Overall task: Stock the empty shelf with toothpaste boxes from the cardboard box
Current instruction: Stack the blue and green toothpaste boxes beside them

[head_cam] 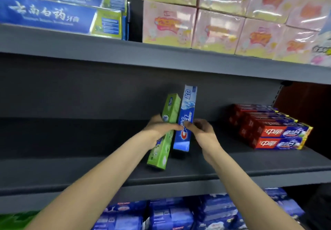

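Observation:
My left hand (158,127) grips a green toothpaste box (163,140) around its middle, holding it nearly upright and tilted over the dark middle shelf (71,158). Right beside it, my right hand (200,128) pinches a blue toothpaste box (186,115), also upright and touching the green one. Both boxes hang just above the shelf board, near its middle. The cardboard box is out of view.
Red and blue toothpaste boxes (272,131) lie stacked at the shelf's right end. Above, blue boxes (59,13) and pink packs (223,18) fill the upper shelf. Blue packs (170,215) sit on the shelf below.

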A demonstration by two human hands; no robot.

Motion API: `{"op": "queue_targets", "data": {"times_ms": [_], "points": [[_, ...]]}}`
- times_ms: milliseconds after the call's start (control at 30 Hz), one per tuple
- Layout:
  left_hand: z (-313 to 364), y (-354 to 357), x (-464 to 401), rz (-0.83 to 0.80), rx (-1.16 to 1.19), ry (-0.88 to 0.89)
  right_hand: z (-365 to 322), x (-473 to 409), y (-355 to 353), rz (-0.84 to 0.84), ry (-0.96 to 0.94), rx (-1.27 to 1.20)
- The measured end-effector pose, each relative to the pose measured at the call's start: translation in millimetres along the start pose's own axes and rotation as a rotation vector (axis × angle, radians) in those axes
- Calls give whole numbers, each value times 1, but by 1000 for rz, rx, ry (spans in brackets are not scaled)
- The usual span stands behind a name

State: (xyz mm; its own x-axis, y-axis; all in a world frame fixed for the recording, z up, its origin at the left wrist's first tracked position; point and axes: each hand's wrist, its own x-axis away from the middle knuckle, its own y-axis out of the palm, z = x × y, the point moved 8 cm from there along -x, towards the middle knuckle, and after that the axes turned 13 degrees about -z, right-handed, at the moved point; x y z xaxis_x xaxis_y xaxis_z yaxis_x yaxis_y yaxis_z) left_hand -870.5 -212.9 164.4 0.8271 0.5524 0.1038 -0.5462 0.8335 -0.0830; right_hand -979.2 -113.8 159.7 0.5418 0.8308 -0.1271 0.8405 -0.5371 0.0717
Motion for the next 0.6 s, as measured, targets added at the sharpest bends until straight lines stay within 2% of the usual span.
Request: {"op": "queue_targets", "data": {"times_ms": [67, 133, 200, 267, 333, 400, 500, 600], "points": [[14, -2, -10, 16, -220, 48, -10, -6, -13, 27, -65, 292], [26, 0, -16, 8, -560, 45, -26, -15, -31, 85, -66, 788], [37, 3, -20, 3, -814, 62, -47, -22, -48, 123, -93, 1136], [45, 9, -26, -23, -961, 69, -56, -34, -51, -14, -124, 1396], [51, 14, -31, -16, -1040, 72, -43, -50, -49, -286, -75, 1414], [57, 15, -37, 69, -1138, 73, -35, -60, -50, -404, -55, 1216], [62, 7, -37, 264, -1249, 79, -31, -79, -60, -324, -124, 1113], [53, 0, -38, 298, -1290, 33, -19, -109, -79, -227, -101, 1114]]}}
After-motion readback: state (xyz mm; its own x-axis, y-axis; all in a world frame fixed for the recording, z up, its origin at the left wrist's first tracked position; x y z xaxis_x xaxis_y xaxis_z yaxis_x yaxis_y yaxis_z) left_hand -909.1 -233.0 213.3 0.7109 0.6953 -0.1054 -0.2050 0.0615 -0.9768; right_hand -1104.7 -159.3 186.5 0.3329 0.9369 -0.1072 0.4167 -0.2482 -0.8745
